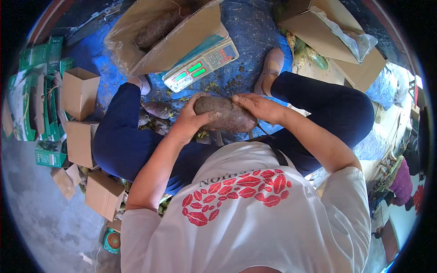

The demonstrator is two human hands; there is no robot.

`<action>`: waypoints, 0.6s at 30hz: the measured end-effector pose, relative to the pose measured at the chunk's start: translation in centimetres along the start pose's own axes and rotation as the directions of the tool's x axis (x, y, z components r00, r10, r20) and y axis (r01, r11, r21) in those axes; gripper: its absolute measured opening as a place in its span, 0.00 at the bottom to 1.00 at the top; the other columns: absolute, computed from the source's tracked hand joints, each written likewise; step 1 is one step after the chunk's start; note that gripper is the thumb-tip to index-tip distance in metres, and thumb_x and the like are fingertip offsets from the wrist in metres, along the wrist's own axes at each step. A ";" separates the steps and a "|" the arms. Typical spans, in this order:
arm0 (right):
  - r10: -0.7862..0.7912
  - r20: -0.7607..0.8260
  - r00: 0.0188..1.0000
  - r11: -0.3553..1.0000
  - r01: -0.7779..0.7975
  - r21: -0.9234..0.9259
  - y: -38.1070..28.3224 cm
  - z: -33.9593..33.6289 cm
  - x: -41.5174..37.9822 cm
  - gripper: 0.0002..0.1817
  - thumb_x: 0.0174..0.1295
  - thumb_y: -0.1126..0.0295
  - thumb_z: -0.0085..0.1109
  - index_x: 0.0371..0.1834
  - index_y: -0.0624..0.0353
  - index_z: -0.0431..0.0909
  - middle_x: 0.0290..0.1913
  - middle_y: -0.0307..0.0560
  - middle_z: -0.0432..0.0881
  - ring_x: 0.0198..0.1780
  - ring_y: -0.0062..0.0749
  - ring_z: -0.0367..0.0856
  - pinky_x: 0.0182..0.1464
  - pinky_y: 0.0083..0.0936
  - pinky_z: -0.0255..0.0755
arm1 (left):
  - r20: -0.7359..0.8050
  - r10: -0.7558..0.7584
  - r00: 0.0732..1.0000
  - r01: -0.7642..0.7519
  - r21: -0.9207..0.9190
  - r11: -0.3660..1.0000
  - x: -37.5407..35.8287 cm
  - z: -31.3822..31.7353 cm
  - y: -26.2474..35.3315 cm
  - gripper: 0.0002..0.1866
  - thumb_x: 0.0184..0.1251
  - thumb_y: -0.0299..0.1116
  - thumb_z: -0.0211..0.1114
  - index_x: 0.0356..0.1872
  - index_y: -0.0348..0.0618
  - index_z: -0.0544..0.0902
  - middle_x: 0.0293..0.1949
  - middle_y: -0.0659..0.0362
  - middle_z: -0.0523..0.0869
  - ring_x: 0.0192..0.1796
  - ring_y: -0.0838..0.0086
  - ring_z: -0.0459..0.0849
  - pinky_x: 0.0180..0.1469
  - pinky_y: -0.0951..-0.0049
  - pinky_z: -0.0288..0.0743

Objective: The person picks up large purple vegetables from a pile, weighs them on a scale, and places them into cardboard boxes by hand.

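Observation:
A large purple-brown tuber (230, 113), with soil on its skin, is held level above my lap. My left hand (190, 119) wraps around its left end, the thumb lying across the front. At the upper right, my right hand (263, 108) presses its fingers against the tuber; what its fingertips do there is partly hidden. Just beyond my hands stands a digital scale (200, 68) with green lit displays. An open cardboard box (182, 41) rests on the scale with another long tuber (159, 29) inside. More tubers (158, 109) lie on the ground by my left leg.
A blue tarp (248, 27) with scattered dirt covers the ground ahead. To the right is another open carton (318, 29) lined with plastic, near green-skinned produce (314, 57). Small cardboard boxes (81, 93) and green printed cartons (27, 102) are stacked at left.

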State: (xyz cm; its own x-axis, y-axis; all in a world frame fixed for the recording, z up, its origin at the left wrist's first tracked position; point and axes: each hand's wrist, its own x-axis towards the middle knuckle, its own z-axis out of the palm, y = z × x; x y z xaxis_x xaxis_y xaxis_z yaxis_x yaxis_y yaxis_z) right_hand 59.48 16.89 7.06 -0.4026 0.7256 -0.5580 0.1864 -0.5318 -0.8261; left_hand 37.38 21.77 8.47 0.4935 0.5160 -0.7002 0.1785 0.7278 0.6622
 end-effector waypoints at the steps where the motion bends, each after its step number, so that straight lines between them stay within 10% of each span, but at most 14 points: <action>1: 0.027 0.021 0.999 0.998 -0.028 0.063 0.2 -0.1 0.0 0.27 0.67 0.53 0.39 0.53 0.68 0.70 0.50 0.63 0.75 0.55 0.50 0.72 0.59 0.31 0.62 | 0.017 0.012 1.000 -0.012 0.031 0.999 0.1 -0.2 0.1 0.30 0.45 0.29 0.72 0.52 0.40 0.69 0.44 0.58 0.76 0.47 0.74 0.75 0.51 0.72 0.71; 10: -0.028 0.246 0.969 0.960 0.094 -0.263 -1.0 -2.6 0.8 0.29 0.55 0.66 0.53 0.60 0.69 0.63 0.52 0.57 0.75 0.55 0.34 0.72 0.60 0.27 0.63 | 0.004 0.186 0.983 -0.168 0.448 0.878 0.2 0.0 0.3 0.31 0.39 0.35 0.72 0.49 0.40 0.71 0.42 0.54 0.79 0.44 0.72 0.78 0.48 0.72 0.72; 18: -0.159 0.263 0.952 0.891 0.253 -0.377 -1.7 -2.2 1.1 0.27 0.47 0.64 0.54 0.50 0.71 0.69 0.40 0.67 0.77 0.46 0.55 0.77 0.51 0.37 0.69 | -0.023 0.197 0.980 -0.150 0.566 0.811 0.1 0.4 1.1 0.31 0.37 0.37 0.72 0.47 0.39 0.73 0.40 0.52 0.80 0.43 0.69 0.79 0.47 0.70 0.73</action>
State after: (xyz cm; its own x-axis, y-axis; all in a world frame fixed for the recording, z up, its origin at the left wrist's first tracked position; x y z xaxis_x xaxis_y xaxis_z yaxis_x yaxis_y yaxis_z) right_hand 60.70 19.61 7.68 -0.6487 0.6600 -0.3789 0.4022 -0.1253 -0.9069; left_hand 38.01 22.44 9.21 0.4992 0.6596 -0.5619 0.5528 0.2569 0.7927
